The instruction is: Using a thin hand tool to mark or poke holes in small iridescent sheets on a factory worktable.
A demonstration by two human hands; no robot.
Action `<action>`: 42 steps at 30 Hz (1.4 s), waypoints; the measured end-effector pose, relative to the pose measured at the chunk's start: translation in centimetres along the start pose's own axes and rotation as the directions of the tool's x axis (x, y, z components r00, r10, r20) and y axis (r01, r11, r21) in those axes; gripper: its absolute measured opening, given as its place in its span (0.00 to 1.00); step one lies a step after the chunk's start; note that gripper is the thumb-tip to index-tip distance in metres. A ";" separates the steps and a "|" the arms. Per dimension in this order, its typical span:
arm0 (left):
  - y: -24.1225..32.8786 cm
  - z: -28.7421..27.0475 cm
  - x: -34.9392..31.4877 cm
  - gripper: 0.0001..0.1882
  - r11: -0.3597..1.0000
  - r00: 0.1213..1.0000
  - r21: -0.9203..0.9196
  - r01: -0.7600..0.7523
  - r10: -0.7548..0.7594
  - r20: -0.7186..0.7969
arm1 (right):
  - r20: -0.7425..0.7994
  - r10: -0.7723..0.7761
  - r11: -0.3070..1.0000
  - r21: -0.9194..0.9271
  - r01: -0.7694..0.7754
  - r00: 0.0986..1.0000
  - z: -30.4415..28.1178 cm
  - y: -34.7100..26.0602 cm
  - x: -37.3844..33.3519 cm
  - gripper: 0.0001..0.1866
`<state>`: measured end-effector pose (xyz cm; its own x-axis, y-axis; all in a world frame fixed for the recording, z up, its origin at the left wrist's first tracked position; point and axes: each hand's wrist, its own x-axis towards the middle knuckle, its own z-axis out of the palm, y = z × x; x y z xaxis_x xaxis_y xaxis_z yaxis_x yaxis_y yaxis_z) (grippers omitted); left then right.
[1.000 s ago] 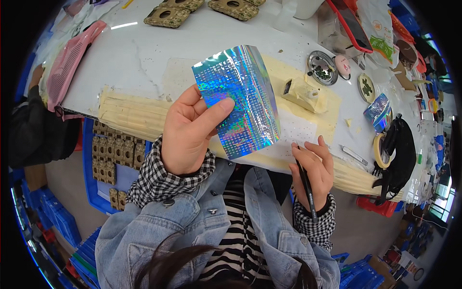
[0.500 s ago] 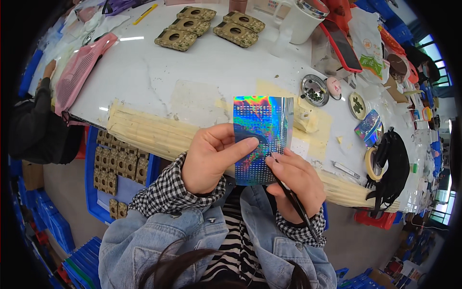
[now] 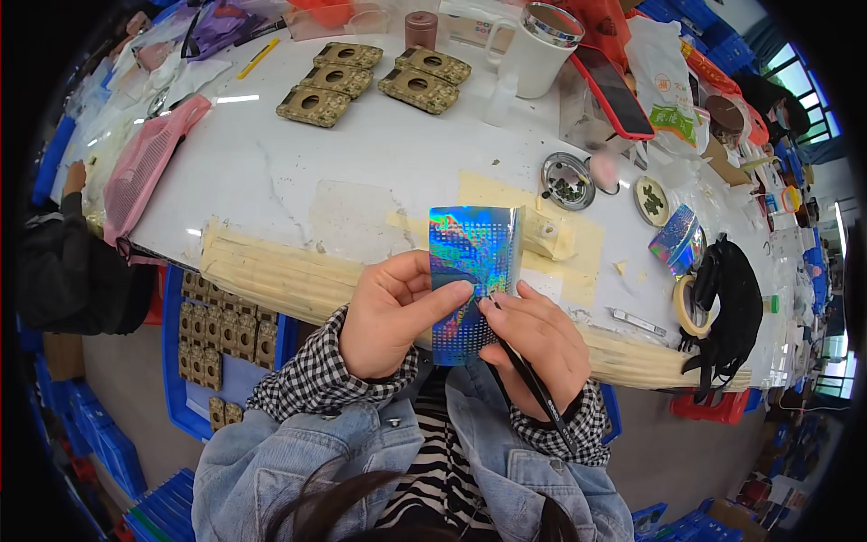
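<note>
A shiny rainbow-coloured holographic sheet (image 3: 471, 244) with rows of small marks stands upright before me. My left hand (image 3: 390, 316) grips its left edge, thumb pressed on the front and fingers behind. In my right hand (image 3: 540, 348) is a pair of slim black tweezers (image 3: 533, 379), its tip at the sheet's surface near my left thumb. Whether the tip pinches one of the tiny pieces is too small to tell. Several camouflage-patterned toy tank hulls (image 3: 330, 79), each with a round hole, lie on the white table (image 3: 262, 172) farther off.
A blue crate (image 3: 176, 397) with more camouflage parts is below the table at left. To the right are a metal dish (image 3: 569, 181), a red-cased phone (image 3: 619, 95), a white mug (image 3: 537, 54), a tape roll (image 3: 691, 307) and a black bag (image 3: 733, 316). Another person's dark sleeve (image 3: 59, 257) shows far left.
The view has shifted slightly, so the tabletop things appear moved to the left. Both hands keep their hold on the sheet and tweezers, and the sheet's reflections have turned bluer.
</note>
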<state>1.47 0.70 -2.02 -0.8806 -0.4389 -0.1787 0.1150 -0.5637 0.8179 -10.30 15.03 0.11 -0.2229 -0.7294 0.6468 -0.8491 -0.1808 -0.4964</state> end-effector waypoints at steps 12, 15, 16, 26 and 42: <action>-0.3 0.5 0.1 0.13 0.999 1.000 -0.028 -0.021 0.020 -0.006 | 0.001 0.038 0.999 0.017 -0.038 0.999 -0.8 0.4 -1.0 0.20; -0.4 0.9 0.1 0.15 0.999 0.999 -0.024 -0.043 0.043 0.001 | -0.025 0.057 0.997 0.043 -0.056 0.998 -0.8 0.5 -1.5 0.21; -0.4 0.9 0.1 0.15 0.999 0.999 -0.013 -0.049 0.049 -0.001 | -0.023 0.060 0.997 0.043 -0.059 0.998 -0.8 0.5 -1.5 0.21; -0.4 1.0 -0.2 0.17 0.999 0.999 -0.005 -0.050 0.050 -0.011 | -0.004 0.081 0.995 0.056 -0.080 0.997 -0.5 0.3 -1.6 0.21; -0.4 1.1 -0.2 0.17 0.998 0.997 0.010 -0.067 0.068 -0.031 | 0.004 0.097 0.993 0.064 -0.097 0.995 -0.3 0.2 -1.4 0.20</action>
<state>1.12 1.80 -1.74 -0.8560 -0.4977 -0.1398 0.1693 -0.5255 0.8338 -10.27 16.22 -0.76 -0.3027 -0.7460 0.5932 -0.7907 -0.1509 -0.5933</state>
